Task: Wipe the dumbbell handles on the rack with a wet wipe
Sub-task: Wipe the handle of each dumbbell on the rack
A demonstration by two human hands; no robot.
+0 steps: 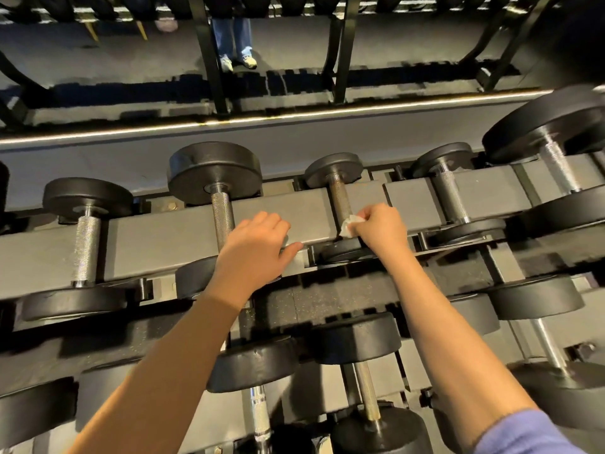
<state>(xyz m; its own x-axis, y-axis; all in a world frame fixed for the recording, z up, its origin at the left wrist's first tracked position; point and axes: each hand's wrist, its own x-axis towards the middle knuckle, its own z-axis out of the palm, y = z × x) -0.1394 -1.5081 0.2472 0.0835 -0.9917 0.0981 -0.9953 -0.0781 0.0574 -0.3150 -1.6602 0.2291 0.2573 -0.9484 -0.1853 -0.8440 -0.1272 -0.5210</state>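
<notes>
Near the rack's (pixel 163 237) front edge, the right hand (pixel 379 226) pinches a limp wet wipe (pixel 349 224) against a knurled dumbbell handle (pixel 339 198); the left hand (pixel 255 244) rests flat alongside. Rough steel may snag it.

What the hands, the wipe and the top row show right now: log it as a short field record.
right hand: pinches the wet wipe against a dumbbell handle
handle position: middle of five in view on the top row; the wipe is at its near end
left hand: rests on the rack beam, beside the knurled handle to the left, holding nothing
grip: right hand only, on the wipe
lower row: more dumbbells beneath the forearms
</notes>
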